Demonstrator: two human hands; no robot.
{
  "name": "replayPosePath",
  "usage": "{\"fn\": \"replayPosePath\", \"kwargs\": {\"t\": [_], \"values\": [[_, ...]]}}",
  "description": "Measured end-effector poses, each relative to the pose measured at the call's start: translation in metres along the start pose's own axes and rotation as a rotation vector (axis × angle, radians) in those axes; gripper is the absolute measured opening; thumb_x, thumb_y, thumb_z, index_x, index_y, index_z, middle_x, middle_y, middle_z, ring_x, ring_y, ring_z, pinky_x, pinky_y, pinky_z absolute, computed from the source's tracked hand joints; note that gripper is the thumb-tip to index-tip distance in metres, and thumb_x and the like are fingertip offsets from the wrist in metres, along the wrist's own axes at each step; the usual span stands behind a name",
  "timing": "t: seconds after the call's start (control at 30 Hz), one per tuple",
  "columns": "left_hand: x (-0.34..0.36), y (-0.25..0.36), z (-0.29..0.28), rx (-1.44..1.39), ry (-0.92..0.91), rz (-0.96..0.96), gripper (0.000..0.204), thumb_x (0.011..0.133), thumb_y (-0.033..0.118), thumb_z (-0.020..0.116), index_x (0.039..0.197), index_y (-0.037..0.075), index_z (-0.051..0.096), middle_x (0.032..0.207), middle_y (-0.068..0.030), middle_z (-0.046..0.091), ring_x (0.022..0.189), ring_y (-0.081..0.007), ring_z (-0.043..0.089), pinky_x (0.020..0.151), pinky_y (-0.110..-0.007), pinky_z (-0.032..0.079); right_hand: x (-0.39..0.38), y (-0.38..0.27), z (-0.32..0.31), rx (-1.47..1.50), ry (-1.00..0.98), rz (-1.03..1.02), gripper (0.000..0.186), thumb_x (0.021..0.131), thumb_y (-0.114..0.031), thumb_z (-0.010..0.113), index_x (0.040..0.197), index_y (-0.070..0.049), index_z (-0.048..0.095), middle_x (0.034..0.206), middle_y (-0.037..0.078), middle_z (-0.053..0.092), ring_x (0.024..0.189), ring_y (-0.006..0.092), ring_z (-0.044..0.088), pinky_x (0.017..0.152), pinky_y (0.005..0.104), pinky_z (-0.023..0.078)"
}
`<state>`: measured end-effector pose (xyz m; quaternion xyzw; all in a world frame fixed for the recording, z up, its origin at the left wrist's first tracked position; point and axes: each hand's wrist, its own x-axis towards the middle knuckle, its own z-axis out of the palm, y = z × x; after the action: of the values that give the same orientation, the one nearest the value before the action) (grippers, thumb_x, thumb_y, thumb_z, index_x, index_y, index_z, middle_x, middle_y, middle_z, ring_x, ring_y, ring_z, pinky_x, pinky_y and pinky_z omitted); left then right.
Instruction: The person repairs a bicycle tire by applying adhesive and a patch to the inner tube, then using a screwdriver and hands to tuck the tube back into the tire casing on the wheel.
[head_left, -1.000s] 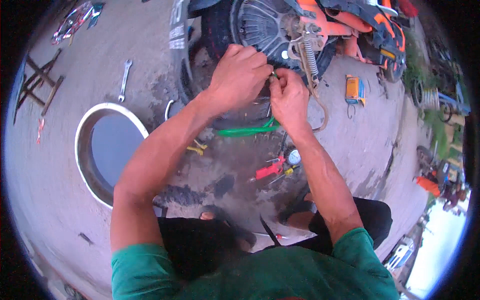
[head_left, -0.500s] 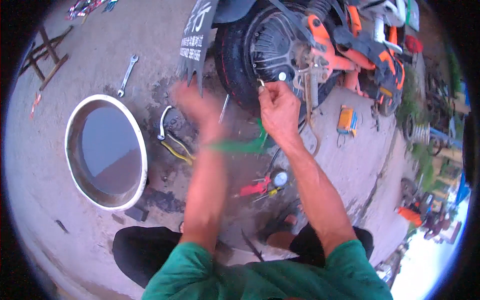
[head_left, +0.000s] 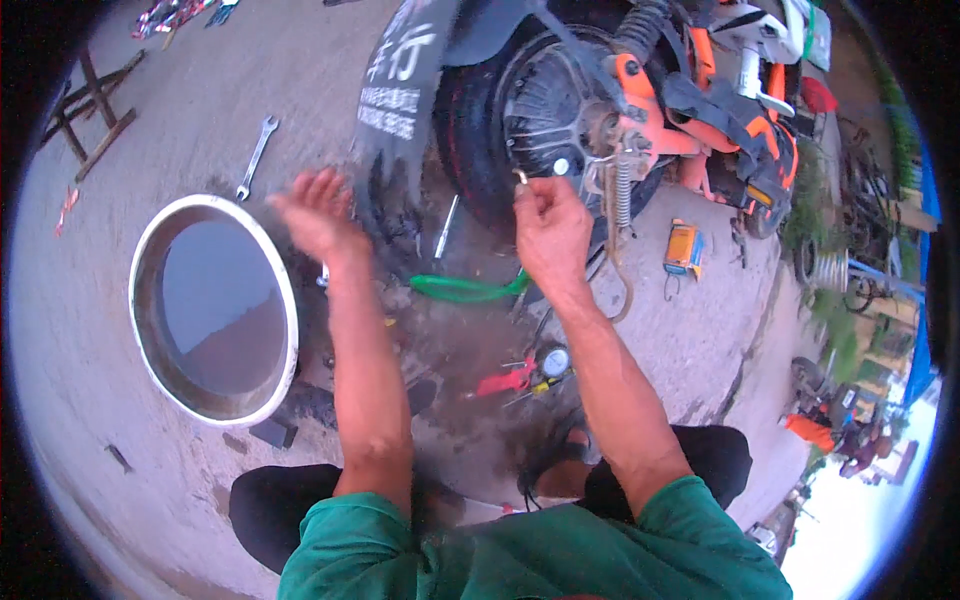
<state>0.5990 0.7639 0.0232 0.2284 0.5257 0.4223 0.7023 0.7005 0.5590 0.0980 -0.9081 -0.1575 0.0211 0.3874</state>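
Note:
My left hand [head_left: 322, 220] is raised over the ground beside the dark mudguard [head_left: 395, 160], slightly blurred, fingers apart with nothing in them. My right hand [head_left: 552, 232] pinches a small pale metal piece [head_left: 521, 176] at the black tyre [head_left: 470, 150] of an orange and black scooter [head_left: 650, 128]; whether it is fixed to the wheel I cannot tell. Below lie a long green item [head_left: 455, 289], a metal rod [head_left: 447, 226] and a red inflator gun [head_left: 505, 380] with a round gauge [head_left: 556, 362]. An open-ended spanner [head_left: 257, 160] lies beyond my left hand.
A round white-rimmed basin of murky water [head_left: 284, 290] stands at the left. An orange and blue box [head_left: 683, 247] lies right of the wheel. A wooden frame [head_left: 100, 120] lies at the far left, and assorted clutter [head_left: 850, 440] is along the right edge.
My left hand has left my right hand and swung down and left, its fingers now apart. My right hand stays at the wheel, still pinching. The view has shifted slightly.

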Motion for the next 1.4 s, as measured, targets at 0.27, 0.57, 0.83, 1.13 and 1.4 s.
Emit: {"fn": "replayPosePath", "kwargs": {"t": [0.27, 0.57, 0.83, 1.13, 1.4], "values": [[-0.056, -0.128, 0.059, 0.517, -0.073, 0.774, 0.045, 0.11, 0.036, 0.046, 0.123, -0.004, 0.062, 0.114, -0.0183, 0.067, 0.106, -0.0326, 0.063, 0.101, -0.039, 0.046, -0.015, 0.013, -0.005, -0.075, -0.002, -0.048, 0.013, 0.09, -0.012, 0.071, 0.094, 0.0, 0.069, 0.079, 0.015, 0.07, 0.069, 0.0292, 0.068, 0.067, 0.0419, 0.054], [0.019, -0.062, -0.039, -0.082, -0.156, -0.33, 0.055, 0.108, 0.055, 0.04, 0.124, 0.005, 0.058, 0.106, -0.0122, 0.069, 0.098, -0.0295, 0.067, 0.085, -0.046, 0.056, -0.008, 0.022, -0.01, -0.015, -0.068, -0.049, 0.015, 0.091, -0.014, 0.071, 0.095, -0.001, 0.069, 0.082, 0.016, 0.067, 0.072, 0.0312, 0.066, 0.069, 0.044, 0.052], [-0.052, -0.083, 0.076, -0.288, -0.289, -0.266, 0.067, 0.109, 0.054, 0.029, 0.142, 0.003, 0.056, 0.138, -0.0126, 0.064, 0.124, -0.0308, 0.061, 0.113, -0.044, 0.044, -0.015, 0.035, -0.015, -0.024, -0.044, -0.177, 0.014, 0.094, -0.015, 0.067, 0.097, -0.001, 0.066, 0.087, 0.019, 0.067, 0.08, 0.0379, 0.067, 0.073, 0.0478, 0.052], [-0.062, -0.086, -0.005, -0.228, -0.236, -0.464, 0.079, 0.104, 0.07, 0.032, 0.129, -0.001, 0.057, 0.125, -0.0199, 0.064, 0.113, -0.035, 0.063, 0.097, -0.051, 0.05, -0.011, 0.033, -0.012, 0.038, -0.022, -0.049, 0.016, 0.091, -0.015, 0.072, 0.098, -0.001, 0.07, 0.083, 0.015, 0.069, 0.075, 0.0315, 0.069, 0.071, 0.0443, 0.053], [-0.012, -0.076, -0.074, -0.177, -0.093, -0.11, 0.068, 0.108, 0.063, 0.034, 0.114, 0.001, 0.062, 0.098, -0.0146, 0.069, 0.091, -0.0312, 0.07, 0.082, -0.043, 0.058, 0.003, -0.004, -0.007, 0.098, -0.109, -0.006, 0.019, 0.091, -0.017, 0.072, 0.092, 0.002, 0.069, 0.079, 0.017, 0.071, 0.072, 0.0333, 0.07, 0.07, 0.0438, 0.054]]}}
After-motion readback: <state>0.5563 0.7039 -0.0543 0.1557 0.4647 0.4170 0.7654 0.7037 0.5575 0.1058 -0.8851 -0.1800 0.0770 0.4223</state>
